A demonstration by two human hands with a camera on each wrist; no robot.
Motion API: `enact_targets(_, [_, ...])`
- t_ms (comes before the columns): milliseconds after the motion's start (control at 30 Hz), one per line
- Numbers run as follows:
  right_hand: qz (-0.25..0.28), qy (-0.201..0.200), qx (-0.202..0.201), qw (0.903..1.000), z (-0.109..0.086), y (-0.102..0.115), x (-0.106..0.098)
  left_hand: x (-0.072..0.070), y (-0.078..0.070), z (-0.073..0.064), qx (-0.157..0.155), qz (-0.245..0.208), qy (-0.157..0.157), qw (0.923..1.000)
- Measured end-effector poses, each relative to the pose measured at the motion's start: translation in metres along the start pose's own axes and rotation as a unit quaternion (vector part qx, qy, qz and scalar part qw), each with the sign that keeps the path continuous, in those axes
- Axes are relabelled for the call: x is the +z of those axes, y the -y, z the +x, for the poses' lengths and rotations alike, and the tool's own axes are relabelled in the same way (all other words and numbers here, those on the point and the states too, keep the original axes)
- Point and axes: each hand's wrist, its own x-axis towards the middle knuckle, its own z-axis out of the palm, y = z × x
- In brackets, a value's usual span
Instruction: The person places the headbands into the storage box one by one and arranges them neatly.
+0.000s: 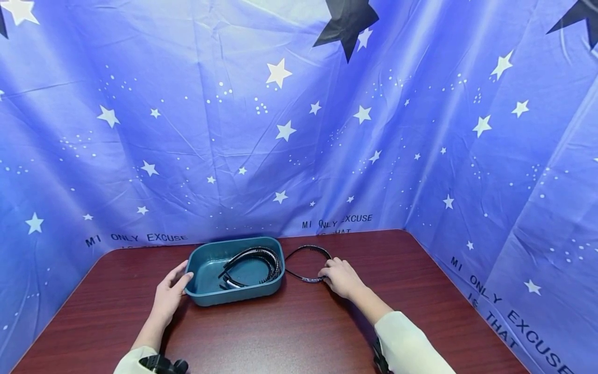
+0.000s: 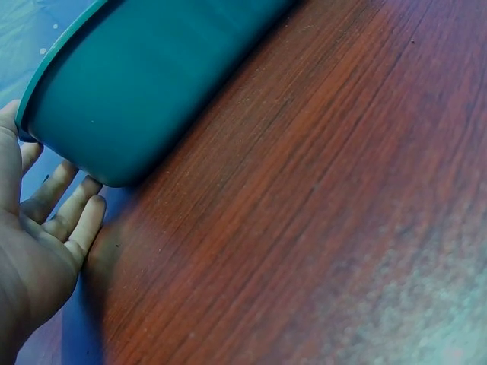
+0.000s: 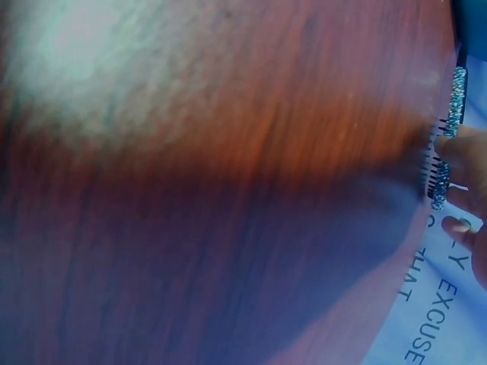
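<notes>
In the head view my left hand [image 1: 170, 291] is at the left end of a dark teal plastic bin [image 1: 233, 297], thumb over the rim and fingers along the outer wall. The left wrist view shows these fingers [image 2: 76, 205] spread under the side of the bin. Several black headbands [image 1: 275, 259] lie nested at the right inside the bin. Just right of it, my right hand [image 1: 343, 278] pinches a black headband [image 1: 310, 280] with a glittery beaded band and comb teeth. Up close, thumb and fingers hold its beaded part [image 3: 456, 95].
The bin stands near the back of a reddish-brown wooden table [image 1: 261, 337]. A blue curtain [image 1: 243, 130] with stars and lettering hangs behind the table and along its sides.
</notes>
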Motion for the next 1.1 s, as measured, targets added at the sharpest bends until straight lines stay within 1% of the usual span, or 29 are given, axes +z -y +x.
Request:
enact_targets(300, [-0.021, -0.064, -0.034, 0.9971, -0.002, -0.005, -0.003, 0.0, -0.002, 0.0, -0.006, 0.01, -0.001, 0.9999])
enact_targets(467, [-0.031, -0.09, -0.045, 0.9945, -0.003, -0.008, -0.004, -0.001, -0.002, -0.001, -0.015, 0.015, 0.005, 0.9998])
enact_targets(733, [-0.04, -0.135, -0.065, 0.9879, -0.003, -0.014, -0.007, -0.001, -0.002, 0.0, -0.015, 0.01, 0.004, 0.9998])
enact_targets(933, [-0.042, -0.144, -0.059, 0.9869, -0.003, -0.018, -0.01, -0.001, -0.002, 0.0, -0.015, 0.01, 0.005, 0.9998])
enact_targets(1100, [-0.041, -0.148, -0.06, 0.9864, -0.003, -0.019, -0.014, 0.0, -0.002, -0.001, -0.012, -0.004, 0.008, 0.9999])
